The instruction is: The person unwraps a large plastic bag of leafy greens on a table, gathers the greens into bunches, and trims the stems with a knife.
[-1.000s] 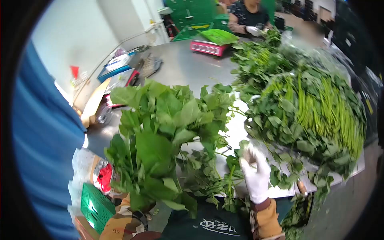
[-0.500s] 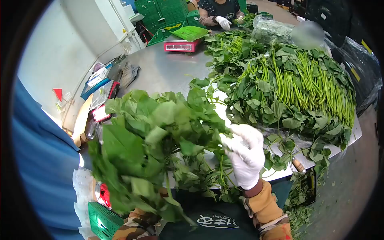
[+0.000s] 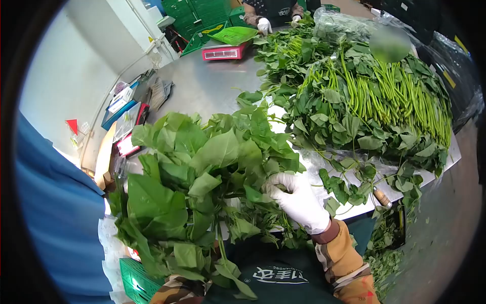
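Note:
A big loose bunch of leafy greens (image 3: 197,172) is held up in front of my chest, over the near table edge. My left hand is hidden behind the leaves; only its camouflage sleeve (image 3: 177,289) shows below, running into the bunch, which stays raised on that side. My right hand (image 3: 298,200), in a white glove, is at the bunch's right side, thumb and fingers closed together on the leaves there. Fingertips are partly covered by foliage. To the right lies a large pile of the same greens (image 3: 390,106), their stems lined up.
A wooden handle (image 3: 382,197) lies at the right table edge. On the metal table (image 3: 207,86) stands a red scale (image 3: 223,52) with a green tray (image 3: 234,34). Across the table is a co-worker with gloved hands (image 3: 264,26). A green crate (image 3: 136,281) sits low left.
My right hand has moved left and down from beside the bunch, and its fingers have closed on the leaves. The bunch stays raised; its blur has lessened. The co-worker's hands have shifted.

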Action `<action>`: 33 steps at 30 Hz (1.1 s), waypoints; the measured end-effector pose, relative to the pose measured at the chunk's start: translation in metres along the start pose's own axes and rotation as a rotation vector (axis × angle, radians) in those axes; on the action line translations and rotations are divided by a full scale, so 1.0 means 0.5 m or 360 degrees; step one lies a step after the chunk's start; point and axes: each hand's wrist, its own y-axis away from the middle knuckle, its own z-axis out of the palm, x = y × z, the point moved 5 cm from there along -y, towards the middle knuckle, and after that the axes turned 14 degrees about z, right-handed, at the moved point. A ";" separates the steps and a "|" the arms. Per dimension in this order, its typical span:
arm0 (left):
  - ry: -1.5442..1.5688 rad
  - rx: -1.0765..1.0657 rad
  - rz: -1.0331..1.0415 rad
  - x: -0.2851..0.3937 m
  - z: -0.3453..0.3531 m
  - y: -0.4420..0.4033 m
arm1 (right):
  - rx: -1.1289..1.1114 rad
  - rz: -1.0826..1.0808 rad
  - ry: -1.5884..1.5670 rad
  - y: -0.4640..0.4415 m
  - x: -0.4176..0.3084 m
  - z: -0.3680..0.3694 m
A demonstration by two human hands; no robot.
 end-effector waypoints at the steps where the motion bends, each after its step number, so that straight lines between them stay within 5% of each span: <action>1: 0.0006 0.0002 0.0001 0.000 0.002 -0.004 | -0.0061 0.0057 0.0030 0.003 0.006 0.001; 7: 0.0004 0.0023 0.0011 -0.016 0.007 -0.022 | -0.0421 0.0315 -0.0054 0.026 -0.015 0.003; 13: -0.0002 0.0024 0.0028 -0.013 0.008 -0.019 | -0.0311 0.0262 0.0210 0.039 -0.006 -0.017; 22: 0.0005 0.0040 0.0071 -0.009 0.015 -0.043 | 0.0707 -0.0226 0.0796 0.047 0.000 -0.028; 23: 0.0011 0.0032 0.0081 -0.008 0.018 -0.047 | 0.0953 -0.0495 0.0598 0.049 -0.015 -0.047; 25: 0.0010 0.0042 0.0091 -0.008 0.015 -0.045 | 0.1212 -0.0321 0.0363 0.031 0.024 -0.091; 28: 0.0007 0.0054 0.0095 0.000 0.017 -0.039 | 0.1094 -0.0147 -0.0052 0.021 0.061 -0.142; 31: 0.0001 0.0068 0.0102 0.009 0.012 -0.033 | 0.1117 -0.0267 0.0640 0.011 0.105 -0.133; 33: -0.0005 0.0070 0.0097 0.016 0.011 -0.029 | 0.0835 0.0102 0.0668 -0.003 0.186 -0.113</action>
